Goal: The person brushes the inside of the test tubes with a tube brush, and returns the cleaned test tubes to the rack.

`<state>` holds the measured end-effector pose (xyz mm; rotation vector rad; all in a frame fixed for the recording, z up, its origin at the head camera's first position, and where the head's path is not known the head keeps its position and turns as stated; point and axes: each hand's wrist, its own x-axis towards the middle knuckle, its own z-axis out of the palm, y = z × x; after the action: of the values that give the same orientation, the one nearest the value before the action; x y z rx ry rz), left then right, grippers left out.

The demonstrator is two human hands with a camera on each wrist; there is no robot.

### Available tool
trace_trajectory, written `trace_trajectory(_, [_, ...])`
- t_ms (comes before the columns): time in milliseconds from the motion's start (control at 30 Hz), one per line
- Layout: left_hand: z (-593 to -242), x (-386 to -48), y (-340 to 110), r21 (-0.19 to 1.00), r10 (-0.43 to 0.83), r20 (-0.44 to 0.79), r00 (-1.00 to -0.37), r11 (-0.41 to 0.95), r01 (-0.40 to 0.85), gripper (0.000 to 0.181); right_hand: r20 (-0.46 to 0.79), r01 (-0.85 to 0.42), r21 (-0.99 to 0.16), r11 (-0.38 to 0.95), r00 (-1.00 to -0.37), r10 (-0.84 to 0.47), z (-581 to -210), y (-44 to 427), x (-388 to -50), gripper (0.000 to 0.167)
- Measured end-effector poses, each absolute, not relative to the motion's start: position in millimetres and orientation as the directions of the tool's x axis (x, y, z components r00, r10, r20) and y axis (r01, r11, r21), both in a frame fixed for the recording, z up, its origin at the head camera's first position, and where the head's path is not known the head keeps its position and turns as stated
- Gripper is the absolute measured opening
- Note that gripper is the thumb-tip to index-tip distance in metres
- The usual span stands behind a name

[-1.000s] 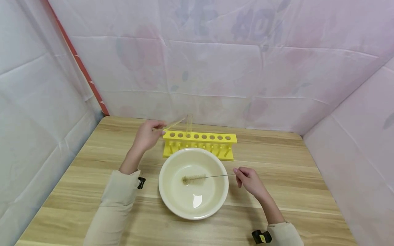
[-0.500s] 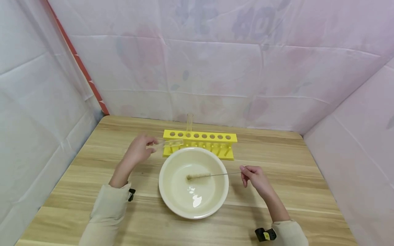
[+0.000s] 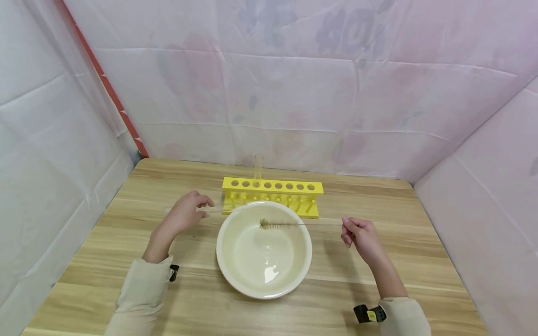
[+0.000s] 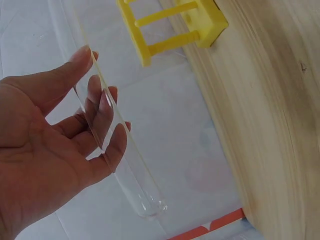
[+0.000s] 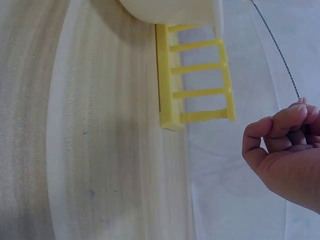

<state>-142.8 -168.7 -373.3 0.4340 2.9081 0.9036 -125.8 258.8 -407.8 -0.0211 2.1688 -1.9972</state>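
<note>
My left hand [image 3: 182,215] grips a clear glass test tube, its rounded end [image 4: 150,202] toward the bottom of the left wrist view. In the head view that tube is faint, its far part near the rack and bowl rim. The right hand [image 3: 364,239] pinches the thin wire handle [image 5: 277,47] of a bristle brush [image 3: 277,225], which hangs level above the cream bowl [image 3: 224,261]. Behind the bowl stands a yellow rack [image 3: 273,185] with several holes, and a second clear test tube [image 3: 258,169] is upright in one of them.
The wooden table [image 3: 328,298] is bounded by pale fabric walls [image 3: 294,102] at the back and both sides. A red strip [image 3: 110,88] runs down the back left corner. Some liquid with a bright reflection appears in the bowl.
My left hand has moved left and toward me with its tube, away from the rack. The right hand has moved right and slightly back, and the brush has come up from the bowl's middle.
</note>
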Motion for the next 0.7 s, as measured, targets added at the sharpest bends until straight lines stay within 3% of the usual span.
trace_trajectory(433, [-376,-139,-160,0.537,0.356,0.050,-0.933,0.778,0.325,0.018,-0.096,0.102,-0.994,-0.045,-0.988,-0.124,-397,255,-127,0.036])
trace_trajectory(700, [-375,-137,-151,0.523,0.385,0.051,-0.921,0.776,0.353,0.018,-0.102,0.110,-0.992,-0.057,-0.986,-0.129,-397,253,-128,0.036])
